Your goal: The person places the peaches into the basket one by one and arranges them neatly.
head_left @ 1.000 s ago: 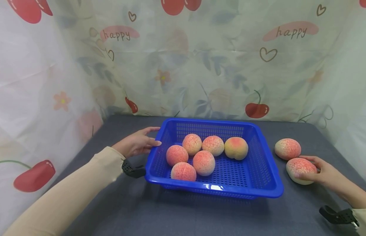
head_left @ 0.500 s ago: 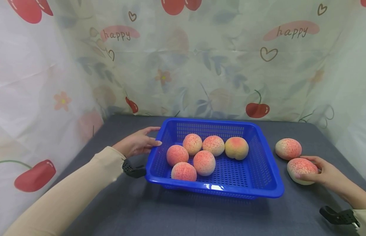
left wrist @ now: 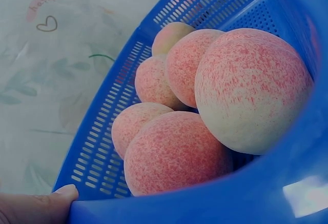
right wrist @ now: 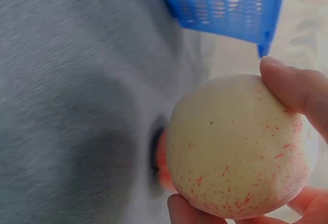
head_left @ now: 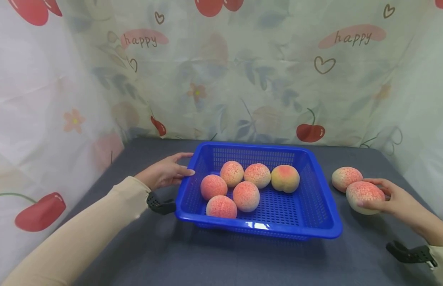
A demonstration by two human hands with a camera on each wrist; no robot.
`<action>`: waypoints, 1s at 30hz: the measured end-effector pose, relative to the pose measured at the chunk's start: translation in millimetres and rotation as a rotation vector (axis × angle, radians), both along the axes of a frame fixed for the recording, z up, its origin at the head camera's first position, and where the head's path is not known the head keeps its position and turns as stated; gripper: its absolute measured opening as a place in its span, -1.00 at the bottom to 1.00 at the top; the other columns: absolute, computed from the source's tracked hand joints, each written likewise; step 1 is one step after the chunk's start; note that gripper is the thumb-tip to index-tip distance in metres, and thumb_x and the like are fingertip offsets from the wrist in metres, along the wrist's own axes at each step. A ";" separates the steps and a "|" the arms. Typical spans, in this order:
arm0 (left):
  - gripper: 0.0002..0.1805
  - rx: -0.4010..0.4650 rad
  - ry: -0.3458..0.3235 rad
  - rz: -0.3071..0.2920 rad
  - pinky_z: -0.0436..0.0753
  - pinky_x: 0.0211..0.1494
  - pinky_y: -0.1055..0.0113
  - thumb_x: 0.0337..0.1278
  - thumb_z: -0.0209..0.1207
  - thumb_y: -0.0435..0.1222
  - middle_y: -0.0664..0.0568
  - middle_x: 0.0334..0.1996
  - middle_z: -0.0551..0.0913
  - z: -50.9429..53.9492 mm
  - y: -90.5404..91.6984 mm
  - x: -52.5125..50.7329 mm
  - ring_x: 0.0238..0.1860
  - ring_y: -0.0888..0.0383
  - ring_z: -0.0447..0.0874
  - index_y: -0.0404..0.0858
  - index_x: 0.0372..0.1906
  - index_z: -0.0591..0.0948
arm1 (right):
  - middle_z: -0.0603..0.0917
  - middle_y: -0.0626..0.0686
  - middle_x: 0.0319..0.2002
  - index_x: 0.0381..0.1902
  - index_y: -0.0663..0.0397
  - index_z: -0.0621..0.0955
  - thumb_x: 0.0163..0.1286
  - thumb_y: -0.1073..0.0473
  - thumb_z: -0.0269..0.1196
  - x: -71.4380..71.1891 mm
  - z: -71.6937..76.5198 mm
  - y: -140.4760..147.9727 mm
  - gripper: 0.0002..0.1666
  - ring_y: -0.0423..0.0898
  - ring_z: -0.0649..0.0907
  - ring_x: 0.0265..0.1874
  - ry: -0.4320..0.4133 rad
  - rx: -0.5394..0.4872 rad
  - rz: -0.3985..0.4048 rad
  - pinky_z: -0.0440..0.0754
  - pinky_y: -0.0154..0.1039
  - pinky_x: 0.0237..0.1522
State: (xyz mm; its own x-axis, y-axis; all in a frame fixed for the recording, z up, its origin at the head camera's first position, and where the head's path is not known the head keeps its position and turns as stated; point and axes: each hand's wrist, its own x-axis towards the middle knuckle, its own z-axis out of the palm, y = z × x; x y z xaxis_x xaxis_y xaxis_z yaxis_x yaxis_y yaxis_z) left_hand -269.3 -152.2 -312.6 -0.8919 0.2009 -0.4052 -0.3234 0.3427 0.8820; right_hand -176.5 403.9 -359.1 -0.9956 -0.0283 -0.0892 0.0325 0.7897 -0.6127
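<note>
In the head view a blue plastic basket (head_left: 257, 227) holds several pink-and-yellow peaches, one of them a yellower peach (head_left: 285, 179) at the back. My left hand (head_left: 165, 171) grips the basket's left rim; its thumb (left wrist: 54, 202) lies at the rim in the left wrist view, and the other fingertips are partly hidden. To the right of the basket, my right hand (head_left: 400, 202) holds a pale peach with red speckles (head_left: 365, 197) between thumb and fingers, just above the table. Behind that peach another peach (head_left: 345, 178) rests on the table, partly covered in the right wrist view.
The table (head_left: 221, 262) has a dark grey cloth. A printed curtain (head_left: 235, 79) with cherries and hearts stands along the back and both sides. Black straps with a small device (head_left: 407, 253) sit on the wrists.
My right hand has raised the peach slightly off the table; it now covers more of the peach behind. The left hand and the basket stay where they were.
</note>
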 end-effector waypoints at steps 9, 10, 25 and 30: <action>-0.19 -0.005 -0.003 -0.007 0.67 0.04 0.06 0.29 0.16 -0.37 -0.28 0.26 0.45 0.6 0.1 -0.6 0.11 -0.14 0.62 0.02 0.52 0.05 | 0.18 0.41 0.35 0.47 0.11 0.11 0.34 -0.05 0.28 -5.5 32.5 -20.0 -0.09 -0.02 0.48 0.08 0.091 -0.073 0.017 0.52 -0.35 -0.30; -0.20 -0.005 -0.004 -0.004 0.67 0.04 0.06 0.29 0.16 -0.37 -0.28 0.26 0.46 0.6 0.1 -0.5 0.11 -0.14 0.62 0.03 0.51 0.06 | 0.21 0.36 0.34 0.46 0.06 0.13 0.33 -0.04 0.29 -5.9 37.0 -23.0 -0.11 -0.18 0.49 0.02 0.109 -0.074 0.017 0.51 -0.38 -0.31; -0.19 -0.005 0.003 -0.008 0.67 0.04 0.04 0.29 0.15 -0.38 -0.34 0.26 0.44 -0.6 -0.6 -1.5 0.08 -0.15 0.64 -0.02 0.53 0.02 | 0.41 0.02 0.22 0.43 -0.17 0.17 0.30 0.00 0.33 -7.4 94.3 -82.3 -0.15 -0.33 0.51 0.02 0.143 -0.151 0.117 0.55 -0.32 -0.12; -0.19 -0.006 -0.002 -0.006 0.67 0.04 0.04 0.29 0.15 -0.38 -0.33 0.26 0.44 0.5 0.5 -0.7 0.09 -0.15 0.63 -0.01 0.52 0.03 | 0.26 0.15 0.39 0.44 -0.17 0.16 0.27 0.00 0.36 -8.6 106.7 -104.0 -0.11 0.15 0.31 0.33 0.118 -0.191 0.146 0.42 0.18 0.11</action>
State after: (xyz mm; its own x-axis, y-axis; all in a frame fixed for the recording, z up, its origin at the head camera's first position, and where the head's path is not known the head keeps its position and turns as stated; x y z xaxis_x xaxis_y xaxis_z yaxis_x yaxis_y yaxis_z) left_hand -270.0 -151.7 -312.1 -0.8898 0.2036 -0.4084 -0.3233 0.3504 0.8791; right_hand -185.1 300.0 -252.4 -0.9830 -0.1773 0.0482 -0.1538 0.6506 -0.7436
